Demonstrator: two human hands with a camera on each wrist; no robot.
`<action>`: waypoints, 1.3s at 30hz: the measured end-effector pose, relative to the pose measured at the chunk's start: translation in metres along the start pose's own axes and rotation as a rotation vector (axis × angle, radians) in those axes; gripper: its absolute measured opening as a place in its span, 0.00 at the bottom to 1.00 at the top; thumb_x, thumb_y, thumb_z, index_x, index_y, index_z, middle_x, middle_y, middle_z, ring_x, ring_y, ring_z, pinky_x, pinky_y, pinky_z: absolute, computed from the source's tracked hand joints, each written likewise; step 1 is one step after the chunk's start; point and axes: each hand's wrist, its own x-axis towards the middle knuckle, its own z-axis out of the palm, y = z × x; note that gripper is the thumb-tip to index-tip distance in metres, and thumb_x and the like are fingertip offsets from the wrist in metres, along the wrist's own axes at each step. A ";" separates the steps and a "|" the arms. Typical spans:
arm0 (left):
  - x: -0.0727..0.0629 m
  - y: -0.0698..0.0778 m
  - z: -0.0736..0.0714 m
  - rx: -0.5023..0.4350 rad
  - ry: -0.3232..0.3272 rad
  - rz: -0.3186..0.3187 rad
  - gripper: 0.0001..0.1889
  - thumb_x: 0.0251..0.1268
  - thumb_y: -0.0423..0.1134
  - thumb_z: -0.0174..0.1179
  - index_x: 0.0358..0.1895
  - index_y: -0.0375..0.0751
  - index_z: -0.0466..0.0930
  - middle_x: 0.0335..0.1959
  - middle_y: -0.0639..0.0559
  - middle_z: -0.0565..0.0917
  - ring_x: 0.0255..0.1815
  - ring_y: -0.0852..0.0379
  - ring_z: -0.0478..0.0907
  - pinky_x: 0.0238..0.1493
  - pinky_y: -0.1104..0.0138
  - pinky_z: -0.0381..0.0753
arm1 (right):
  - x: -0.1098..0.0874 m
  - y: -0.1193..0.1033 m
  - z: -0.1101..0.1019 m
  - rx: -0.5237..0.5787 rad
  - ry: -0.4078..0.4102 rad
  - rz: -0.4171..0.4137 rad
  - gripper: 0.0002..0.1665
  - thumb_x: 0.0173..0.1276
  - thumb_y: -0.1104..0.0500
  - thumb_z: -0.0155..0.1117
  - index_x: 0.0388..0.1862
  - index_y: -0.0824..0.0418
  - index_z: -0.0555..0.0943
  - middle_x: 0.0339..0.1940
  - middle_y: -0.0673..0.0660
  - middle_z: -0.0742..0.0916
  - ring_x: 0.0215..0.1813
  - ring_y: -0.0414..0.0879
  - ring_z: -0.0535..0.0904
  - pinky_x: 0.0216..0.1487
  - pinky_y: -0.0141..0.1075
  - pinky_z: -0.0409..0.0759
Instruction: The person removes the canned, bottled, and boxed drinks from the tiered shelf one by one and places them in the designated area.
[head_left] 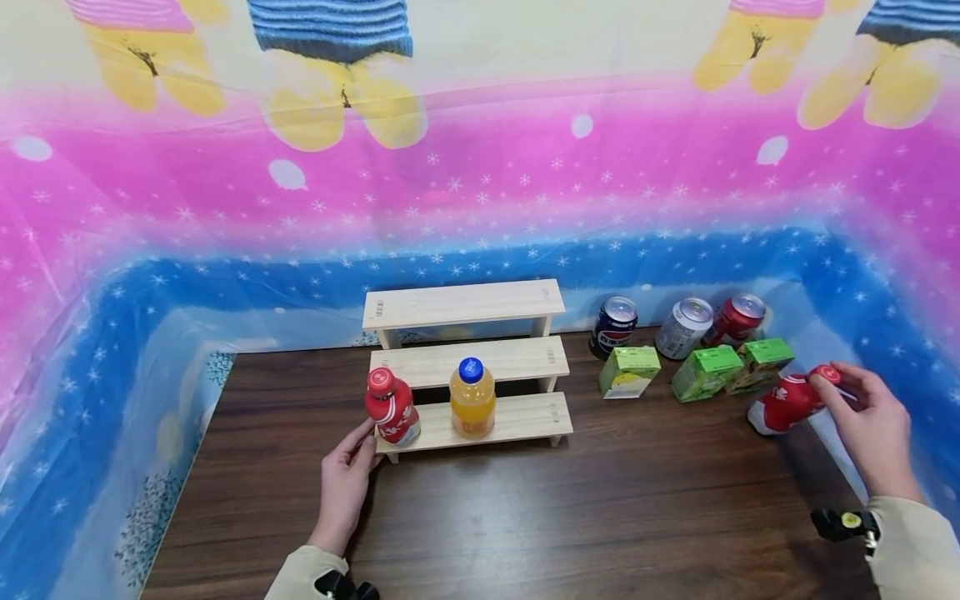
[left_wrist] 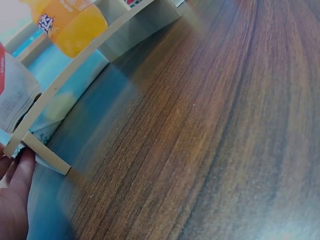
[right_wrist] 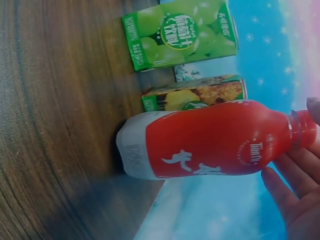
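Note:
A three-step wooden shelf stands on the table. On its lowest step are a red-and-white bottle at the left end and an orange-drink bottle with a blue cap near the middle. My left hand grips the left end of that step, beside the red bottle; in the left wrist view its fingers sit at the board's corner by the leg. At the far right, my right hand pinches the cap of a second red-and-white bottle, which looks tilted in the head view, its base close to the tabletop.
Right of the shelf stand a dark blue can, a silver can and a red can. Green juice boxes stand in front of them. A patterned cloth hangs behind and at the sides of the brown table.

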 end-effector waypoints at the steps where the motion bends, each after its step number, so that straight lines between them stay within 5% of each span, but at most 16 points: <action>1: 0.000 0.000 0.000 0.001 0.001 0.000 0.20 0.83 0.31 0.51 0.73 0.34 0.74 0.72 0.36 0.75 0.49 0.75 0.79 0.48 0.78 0.84 | 0.000 -0.002 0.000 -0.008 0.005 0.011 0.38 0.79 0.40 0.59 0.82 0.54 0.66 0.76 0.67 0.74 0.74 0.61 0.73 0.65 0.30 0.76; 5: 0.001 -0.001 0.000 0.000 0.004 0.000 0.20 0.83 0.31 0.51 0.72 0.34 0.74 0.71 0.36 0.75 0.49 0.75 0.79 0.47 0.77 0.84 | -0.002 -0.009 0.000 -0.021 0.028 0.010 0.37 0.81 0.41 0.56 0.82 0.54 0.66 0.77 0.65 0.74 0.75 0.66 0.71 0.70 0.43 0.73; 9: 0.000 -0.001 -0.001 0.008 0.003 -0.005 0.21 0.83 0.31 0.51 0.73 0.34 0.74 0.72 0.36 0.75 0.48 0.75 0.79 0.48 0.78 0.84 | -0.005 -0.016 -0.003 -0.036 0.057 -0.044 0.34 0.82 0.44 0.55 0.81 0.53 0.67 0.78 0.62 0.74 0.74 0.67 0.71 0.72 0.46 0.71; 12: 0.000 -0.001 -0.001 0.009 0.001 -0.007 0.21 0.83 0.31 0.51 0.73 0.34 0.74 0.72 0.36 0.75 0.49 0.75 0.79 0.48 0.78 0.84 | -0.005 -0.024 -0.005 -0.061 0.085 -0.108 0.32 0.82 0.46 0.56 0.80 0.53 0.68 0.77 0.61 0.75 0.73 0.66 0.72 0.72 0.34 0.70; 15: 0.001 -0.001 -0.001 0.004 0.003 -0.008 0.20 0.83 0.31 0.51 0.73 0.34 0.74 0.72 0.36 0.75 0.49 0.74 0.79 0.48 0.77 0.84 | -0.005 -0.033 -0.007 -0.077 0.097 -0.182 0.31 0.82 0.47 0.57 0.79 0.53 0.70 0.76 0.61 0.76 0.71 0.66 0.74 0.61 0.17 0.69; 19: 0.000 0.000 -0.002 0.005 0.001 -0.012 0.21 0.83 0.32 0.51 0.73 0.34 0.74 0.72 0.37 0.75 0.49 0.75 0.79 0.48 0.78 0.84 | -0.006 -0.048 -0.007 -0.024 0.086 -0.299 0.28 0.80 0.50 0.62 0.76 0.50 0.75 0.73 0.56 0.79 0.65 0.39 0.80 0.48 0.08 0.65; 23: 0.000 0.001 -0.001 0.007 -0.001 -0.013 0.21 0.83 0.32 0.51 0.73 0.34 0.74 0.72 0.36 0.75 0.49 0.75 0.79 0.48 0.78 0.84 | -0.008 -0.066 -0.001 0.064 0.085 -0.429 0.25 0.76 0.55 0.67 0.70 0.52 0.80 0.66 0.46 0.83 0.51 0.14 0.73 0.49 0.09 0.68; 30: 0.000 0.003 0.000 0.002 0.005 -0.010 0.20 0.83 0.31 0.51 0.72 0.34 0.74 0.72 0.37 0.75 0.50 0.74 0.78 0.48 0.78 0.84 | -0.016 -0.099 0.018 0.118 0.051 -0.586 0.22 0.73 0.64 0.69 0.65 0.60 0.83 0.58 0.59 0.85 0.52 0.17 0.76 0.46 0.11 0.69; 36: -0.001 0.003 0.002 -0.019 0.018 0.028 0.20 0.82 0.29 0.51 0.71 0.31 0.75 0.70 0.35 0.77 0.49 0.74 0.78 0.47 0.78 0.84 | -0.023 -0.124 0.036 0.172 0.009 -0.657 0.21 0.72 0.67 0.69 0.63 0.60 0.84 0.55 0.46 0.86 0.53 0.21 0.78 0.43 0.14 0.71; 39: -0.002 0.003 0.002 -0.023 0.024 0.039 0.20 0.82 0.29 0.51 0.71 0.30 0.75 0.69 0.34 0.77 0.48 0.75 0.78 0.46 0.78 0.84 | -0.025 -0.137 0.046 0.193 -0.005 -0.711 0.21 0.70 0.70 0.70 0.61 0.62 0.84 0.54 0.49 0.87 0.53 0.22 0.79 0.46 0.14 0.73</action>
